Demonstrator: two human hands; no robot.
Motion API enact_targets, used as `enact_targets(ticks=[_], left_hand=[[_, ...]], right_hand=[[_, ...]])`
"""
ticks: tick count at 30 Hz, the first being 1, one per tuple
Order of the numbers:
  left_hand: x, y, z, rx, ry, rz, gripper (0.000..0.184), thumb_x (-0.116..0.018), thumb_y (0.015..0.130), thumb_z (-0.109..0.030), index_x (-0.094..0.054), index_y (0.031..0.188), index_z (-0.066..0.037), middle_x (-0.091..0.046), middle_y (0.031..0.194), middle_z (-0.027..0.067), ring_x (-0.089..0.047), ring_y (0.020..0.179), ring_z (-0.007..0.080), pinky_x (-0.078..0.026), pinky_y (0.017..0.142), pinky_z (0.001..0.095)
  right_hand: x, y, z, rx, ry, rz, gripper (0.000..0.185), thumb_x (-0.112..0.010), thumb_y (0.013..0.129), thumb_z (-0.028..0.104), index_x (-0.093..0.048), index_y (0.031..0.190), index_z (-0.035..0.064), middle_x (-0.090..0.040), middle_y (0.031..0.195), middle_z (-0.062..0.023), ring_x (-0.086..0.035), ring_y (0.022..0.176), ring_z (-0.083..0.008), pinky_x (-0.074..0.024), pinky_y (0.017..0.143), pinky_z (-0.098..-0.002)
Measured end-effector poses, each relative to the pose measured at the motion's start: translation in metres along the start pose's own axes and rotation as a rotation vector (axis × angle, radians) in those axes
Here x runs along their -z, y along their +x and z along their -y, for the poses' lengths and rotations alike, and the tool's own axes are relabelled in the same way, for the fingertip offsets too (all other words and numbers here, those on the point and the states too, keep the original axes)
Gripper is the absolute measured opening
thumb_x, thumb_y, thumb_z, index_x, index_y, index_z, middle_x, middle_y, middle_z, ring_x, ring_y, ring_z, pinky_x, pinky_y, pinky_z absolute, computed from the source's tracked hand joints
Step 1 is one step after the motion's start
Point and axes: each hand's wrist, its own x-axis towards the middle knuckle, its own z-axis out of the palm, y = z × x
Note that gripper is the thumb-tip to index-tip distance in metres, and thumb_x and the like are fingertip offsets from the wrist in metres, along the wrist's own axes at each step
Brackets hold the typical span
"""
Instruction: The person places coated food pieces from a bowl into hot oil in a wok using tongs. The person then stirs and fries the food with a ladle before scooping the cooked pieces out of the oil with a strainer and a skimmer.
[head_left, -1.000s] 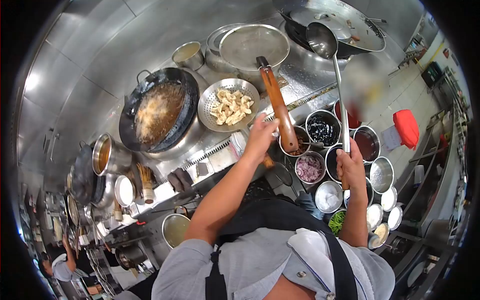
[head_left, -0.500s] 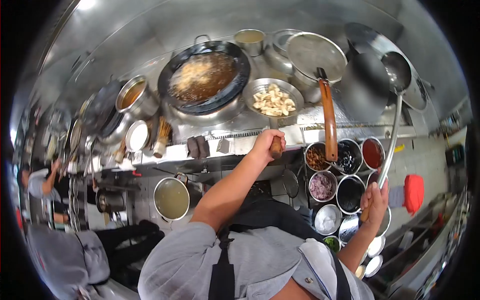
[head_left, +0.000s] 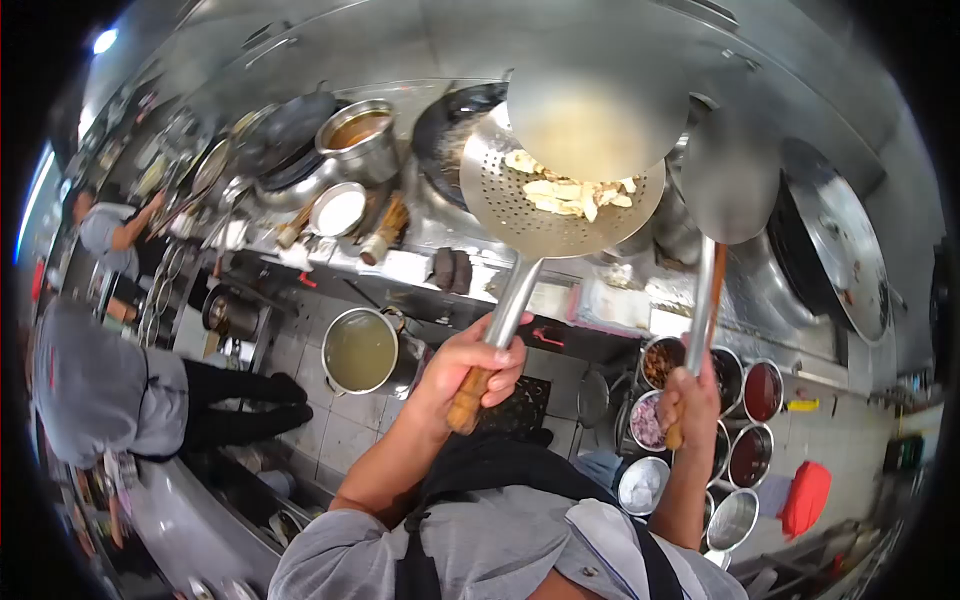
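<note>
My left hand [head_left: 470, 370] is wrapped round the wooden grip of a large perforated skimmer [head_left: 560, 238]. Pale sliced pieces of food [head_left: 575, 197] lie in its bowl, and a blurred patch hides the bowl's far part. Behind the skimmer's left edge is a dark wok [head_left: 432, 130] with brown, bubbling liquid, partly covered. My right hand [head_left: 692, 400] grips the wooden end of a long-handled ladle [head_left: 704, 310]. Its metal shaft points away from me, and its head is lost in a grey blur. Another brown wooden handle shows just behind that shaft.
Another wok [head_left: 835, 240] stands at the right. Left of the burner are a metal pot [head_left: 358, 140] of brown liquid, a white bowl [head_left: 339, 208] and brushes. A pot of cloudy liquid [head_left: 360, 350] sits lower down. Several ingredient tins [head_left: 764, 390] are by my right arm; a co-worker [head_left: 100, 380] stands left.
The skimmer has been raised toward me with the food in it, and now overlaps the wok. The ladle has swung left and more upright. My view has shifted to the right.
</note>
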Motion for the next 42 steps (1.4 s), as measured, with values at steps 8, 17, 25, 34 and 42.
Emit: enact_targets(ticks=[8, 17, 25, 34, 42], left_hand=[[0.063, -0.178, 0.02, -0.33, -0.097, -0.237, 0.062, -0.063, 0.078, 0.0, -0.041, 0.136, -0.005, -0.052, 0.082, 0.0103, -0.051, 0.054, 0.0148, -0.044, 0.04, 0.0284], [0.122, -0.403, 0.143, -0.66, -0.339, -0.72, 0.064, -0.064, 0.077, 0.003, -0.04, 0.136, -0.008, -0.052, 0.079, 0.0071, -0.053, 0.055, 0.0125, -0.044, 0.042, 0.0265], [0.11, -0.548, 0.205, -1.069, -0.556, -1.002, 0.068, -0.064, 0.075, 0.004, -0.04, 0.138, -0.007, -0.054, 0.083, 0.0081, -0.055, 0.056, 0.0144, -0.046, 0.042, 0.0275], [0.063, -0.706, 0.246, -1.313, -0.432, -1.825, 0.075, -0.063, 0.074, 0.003, -0.029, 0.14, -0.003, -0.057, 0.085, 0.0092, -0.057, 0.052, 0.0158, -0.048, 0.04, 0.0291], [0.052, -0.803, 0.25, -0.904, -0.137, -2.528, 0.057, -0.059, 0.072, 0.002, -0.043, 0.126, 0.001, -0.054, 0.075, 0.0074, -0.055, 0.051, 0.0154, -0.048, 0.044, 0.0299]], right_hand=[[-0.095, -0.026, -0.076, -0.666, 0.158, 0.831, 0.062, -0.057, 0.095, 0.012, -0.029, 0.151, 0.0077, -0.041, 0.065, -0.0037, -0.039, 0.041, -0.0112, -0.0344, 0.037, -0.0274], [-0.241, -0.075, -0.179, -1.048, -0.449, 1.231, 0.071, -0.059, 0.084, 0.007, -0.032, 0.15, 0.0004, -0.05, 0.07, -0.0015, -0.046, 0.058, -0.0078, -0.0358, 0.054, -0.0211], [-0.414, -0.176, -0.267, -1.087, -0.739, 1.735, 0.071, -0.061, 0.085, 0.008, -0.032, 0.15, 0.0031, -0.044, 0.067, 0.0013, -0.041, 0.054, -0.0077, -0.0352, 0.051, -0.0217], [-0.566, -0.383, -0.316, -0.89, -0.75, 2.265, 0.062, -0.061, 0.092, 0.013, -0.033, 0.147, 0.0075, -0.047, 0.064, -0.0005, -0.043, 0.04, -0.0089, -0.0359, 0.037, -0.0251], [-0.616, -0.54, -0.326, -0.447, -0.732, 2.548, 0.053, -0.059, 0.09, 0.01, -0.038, 0.138, -0.0009, -0.047, 0.063, -0.0003, -0.045, 0.041, -0.0104, -0.037, 0.038, -0.0284]])
